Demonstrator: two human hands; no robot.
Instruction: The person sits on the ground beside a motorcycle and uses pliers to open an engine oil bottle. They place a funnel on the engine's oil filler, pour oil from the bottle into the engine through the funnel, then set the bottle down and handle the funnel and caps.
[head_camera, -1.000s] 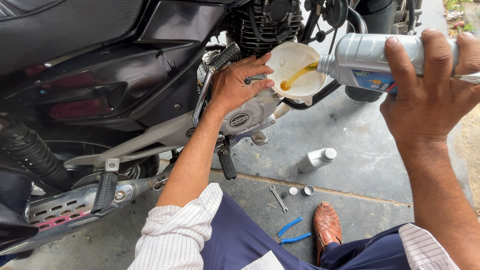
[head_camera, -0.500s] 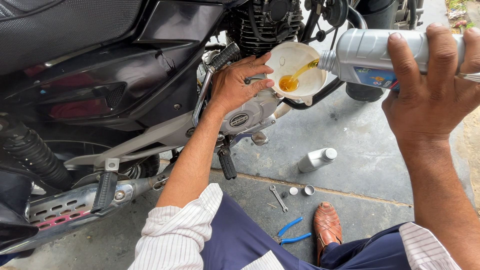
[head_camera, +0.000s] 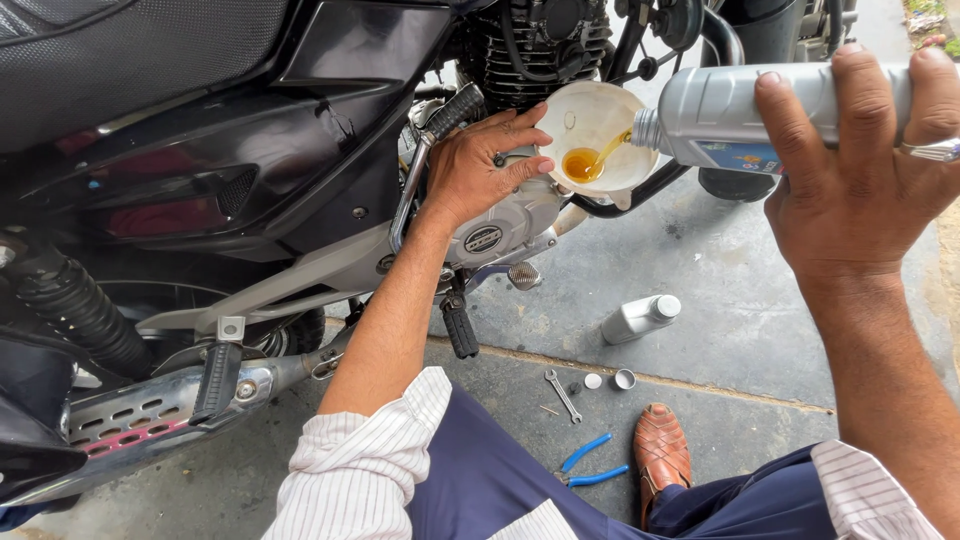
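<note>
Funnel (head_camera: 590, 125) held at its left rim by curled left hand (head_camera: 480, 165) against motorcycle engine (head_camera: 500, 235) | grey oil bottle (head_camera: 740, 110) gripped tilted by right hand (head_camera: 850, 190), amber oil poured | spanner (head_camera: 563, 394), blue pliers (head_camera: 590, 462) lying near on floor

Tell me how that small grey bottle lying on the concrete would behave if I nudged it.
The small grey bottle lies on its side on the concrete floor, so its round body would probably roll rather than slide. It looks like thin plastic and possibly already emptied, so likely light. Any oil film might make it slippery; that cannot be seen from here.
</note>
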